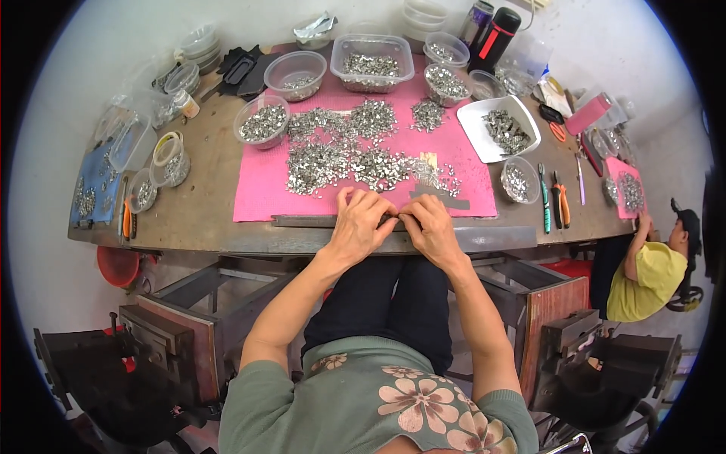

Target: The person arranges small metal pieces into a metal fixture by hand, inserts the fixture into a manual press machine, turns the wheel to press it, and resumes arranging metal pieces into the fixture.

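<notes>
Your green floral knit shirt (355, 401) sits nearest; your left hand (361, 223) and right hand (431, 227) meet, each grip pinched, any contents too small to tell; small silvery metal pieces (374, 168) lie farther, likely within easy reach.

Ahead, metal heaps (318, 166) — leftward, bare mat (259, 181)
</notes>
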Demonstrator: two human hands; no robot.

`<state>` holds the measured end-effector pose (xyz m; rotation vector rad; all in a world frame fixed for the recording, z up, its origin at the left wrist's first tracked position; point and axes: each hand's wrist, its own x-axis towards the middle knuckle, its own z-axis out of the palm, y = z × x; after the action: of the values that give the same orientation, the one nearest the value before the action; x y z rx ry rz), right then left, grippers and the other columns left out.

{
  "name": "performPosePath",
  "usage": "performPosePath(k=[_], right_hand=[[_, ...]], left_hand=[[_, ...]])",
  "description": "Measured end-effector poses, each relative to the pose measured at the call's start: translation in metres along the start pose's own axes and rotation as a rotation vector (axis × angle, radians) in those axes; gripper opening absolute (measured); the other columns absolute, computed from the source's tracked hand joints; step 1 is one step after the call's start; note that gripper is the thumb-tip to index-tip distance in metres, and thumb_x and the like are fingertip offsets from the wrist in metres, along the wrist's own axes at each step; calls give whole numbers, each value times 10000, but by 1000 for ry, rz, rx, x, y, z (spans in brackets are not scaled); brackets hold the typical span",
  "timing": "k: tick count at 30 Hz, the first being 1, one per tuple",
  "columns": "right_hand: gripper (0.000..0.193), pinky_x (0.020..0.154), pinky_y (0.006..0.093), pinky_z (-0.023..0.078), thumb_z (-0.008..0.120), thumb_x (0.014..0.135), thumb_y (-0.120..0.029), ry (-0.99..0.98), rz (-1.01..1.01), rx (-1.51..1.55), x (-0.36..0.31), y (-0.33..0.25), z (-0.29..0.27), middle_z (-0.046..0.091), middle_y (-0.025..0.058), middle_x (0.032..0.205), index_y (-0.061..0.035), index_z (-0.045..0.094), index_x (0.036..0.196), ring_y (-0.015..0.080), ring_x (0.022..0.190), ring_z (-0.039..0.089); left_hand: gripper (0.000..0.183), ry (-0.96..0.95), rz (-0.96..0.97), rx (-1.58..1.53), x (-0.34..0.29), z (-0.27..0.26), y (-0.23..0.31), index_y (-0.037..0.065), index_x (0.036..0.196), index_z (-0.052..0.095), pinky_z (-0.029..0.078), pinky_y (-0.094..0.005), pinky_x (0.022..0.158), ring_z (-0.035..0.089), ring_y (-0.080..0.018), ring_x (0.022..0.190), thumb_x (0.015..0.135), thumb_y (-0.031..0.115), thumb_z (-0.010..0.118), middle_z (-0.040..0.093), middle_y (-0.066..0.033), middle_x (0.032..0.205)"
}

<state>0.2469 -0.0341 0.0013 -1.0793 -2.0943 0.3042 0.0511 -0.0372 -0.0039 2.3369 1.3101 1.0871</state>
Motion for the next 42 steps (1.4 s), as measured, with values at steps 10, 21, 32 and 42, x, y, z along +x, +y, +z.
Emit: performPosePath(k=[10,21,32,42], right_hand=[[106,799,411,457,737,858,-90,-41,138,72,35,12,11,624,103,883,-56,696,950,311,845,625],[125,788,440,439,740,865,-133,-93,207,-99,43,20,25,628,105,878,-50,648,885,323,843,625],[76,752,398,467,697,874,-19,-95,135,80,13,-8,-14,605,118,877,-7,632,911,311,827,602],[101,789,414,460,702,857,-7,-83,39,51,6,1,-12,589,104,884,-27,632,927,308,869,581]], left_hand=[[106,60,-107,83,22,-23,-33,120,974,730,330,-426,992,611,-204,887,884,176,741,665,1,853],[153,14,-112,137,23,-16,-42,142,925,697,325,-485,953,582,-250,871,829,221,787,631,-34,833],[70,38,-77,205,24,-15,-46,111,858,677,328,-482,988,587,-225,851,864,161,726,649,-18,805],[62,50,-54,170,23,-15,-45,132,898,700,316,-508,1004,586,-219,842,874,177,735,636,-11,785]])
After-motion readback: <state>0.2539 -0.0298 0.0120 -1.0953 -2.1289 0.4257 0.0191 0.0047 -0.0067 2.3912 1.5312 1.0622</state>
